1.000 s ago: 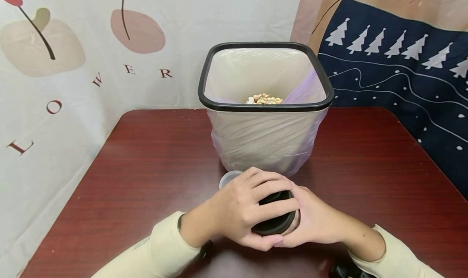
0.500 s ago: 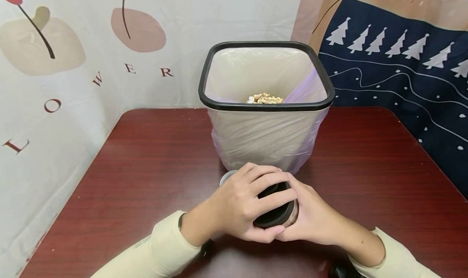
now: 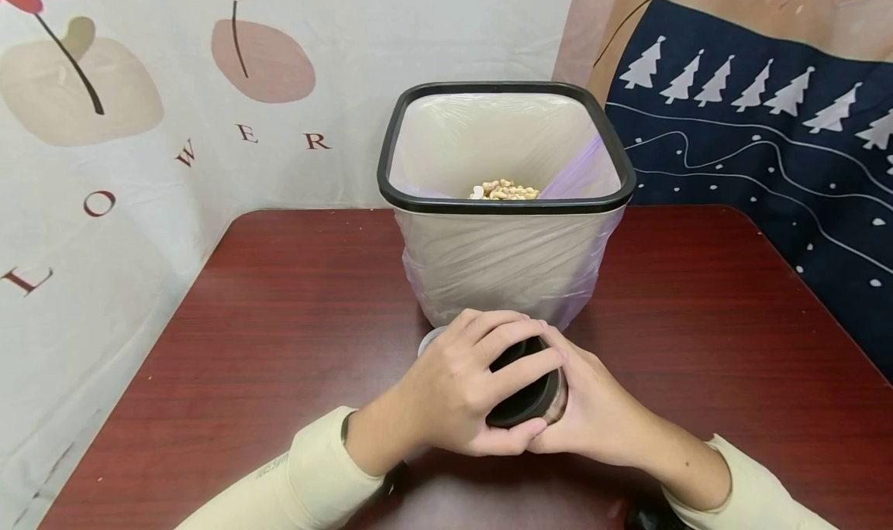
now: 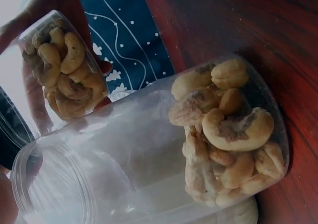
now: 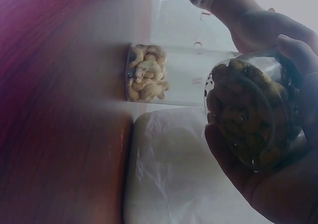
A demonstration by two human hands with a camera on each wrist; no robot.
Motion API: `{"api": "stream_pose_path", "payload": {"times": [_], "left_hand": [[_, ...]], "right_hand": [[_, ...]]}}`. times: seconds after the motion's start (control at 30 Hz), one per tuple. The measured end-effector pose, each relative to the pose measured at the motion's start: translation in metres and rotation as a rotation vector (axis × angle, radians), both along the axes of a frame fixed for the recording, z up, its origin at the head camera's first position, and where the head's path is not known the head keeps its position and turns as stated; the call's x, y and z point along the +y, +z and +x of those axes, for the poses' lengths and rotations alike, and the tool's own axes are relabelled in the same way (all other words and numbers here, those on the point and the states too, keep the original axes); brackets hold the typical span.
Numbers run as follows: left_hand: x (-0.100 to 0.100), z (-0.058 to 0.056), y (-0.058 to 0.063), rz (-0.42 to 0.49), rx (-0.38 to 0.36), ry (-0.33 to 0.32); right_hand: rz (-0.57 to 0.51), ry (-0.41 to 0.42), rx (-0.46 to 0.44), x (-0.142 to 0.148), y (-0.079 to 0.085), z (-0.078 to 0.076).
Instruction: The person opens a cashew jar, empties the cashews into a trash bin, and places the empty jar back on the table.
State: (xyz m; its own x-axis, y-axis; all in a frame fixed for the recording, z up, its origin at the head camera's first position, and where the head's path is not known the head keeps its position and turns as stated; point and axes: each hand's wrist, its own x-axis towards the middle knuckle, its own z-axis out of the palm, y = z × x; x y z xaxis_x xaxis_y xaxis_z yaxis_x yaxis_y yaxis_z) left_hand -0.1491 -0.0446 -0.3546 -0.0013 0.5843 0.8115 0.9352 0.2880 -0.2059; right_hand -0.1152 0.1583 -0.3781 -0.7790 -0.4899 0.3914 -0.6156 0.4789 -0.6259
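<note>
A clear jar [image 5: 248,110] of cashews is held above the table in my right hand [image 3: 600,410], whose fingers and thumb wrap round its side. My left hand [image 3: 453,390] grips its black lid [image 3: 518,402] from above, with the fingers spread over the top and the thumb at the near edge. The lid is on the jar's mouth, and the jar tilts slightly. Just beyond my left hand stands a second clear jar [image 4: 124,159], lidless, with cashews in its bottom. In the head view only a bit of its rim [image 3: 426,341] shows.
Behind the hands stands a bin [image 3: 505,263] with a black rim and a purple-tinted liner; cashews [image 3: 504,191] show inside it. The dark red table [image 3: 293,297] reaches back to a printed cloth [image 3: 391,42]. Dark objects lie near both sleeves.
Both hands have moved the jar slightly away from the body and upward. My left fingers have shifted a little over the lid. The bin and the second jar have stayed put.
</note>
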Motion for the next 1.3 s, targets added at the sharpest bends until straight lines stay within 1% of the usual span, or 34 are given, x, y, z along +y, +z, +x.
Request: {"api": "stream_pose_path", "payload": {"times": [0.2,0.33,0.67,0.77,0.87,1.0,1.1,1.23,1.3], "left_hand": [[0.000,0.001,0.001,0.028,-0.028,0.028],[0.000,0.001,0.001,0.023,-0.035,0.037],[-0.002,0.001,0.000,-0.002,-0.043,0.017],[-0.002,0.001,0.000,-0.027,-0.046,0.004],[-0.004,0.001,0.001,-0.077,-0.062,-0.012],[-0.006,0.003,0.003,-0.161,-0.100,-0.041],[-0.008,0.003,0.004,-0.206,-0.117,-0.066],[-0.010,0.004,0.007,-0.235,-0.120,-0.091],[-0.010,0.004,0.008,-0.241,-0.119,-0.097]], "right_hand": [[-0.033,-0.006,-0.040,0.000,-0.001,-0.001],[-0.036,-0.009,-0.028,0.001,-0.003,-0.001],[0.002,-0.024,-0.015,0.000,-0.002,-0.001],[0.012,-0.018,-0.001,0.000,-0.001,-0.002],[0.018,-0.002,0.008,0.001,-0.002,-0.002],[0.017,0.025,-0.014,0.003,-0.002,-0.003],[0.004,0.065,-0.027,0.005,-0.002,-0.003],[-0.016,0.121,-0.033,0.006,-0.001,-0.004],[-0.015,0.132,-0.036,0.006,-0.001,-0.004]]}}
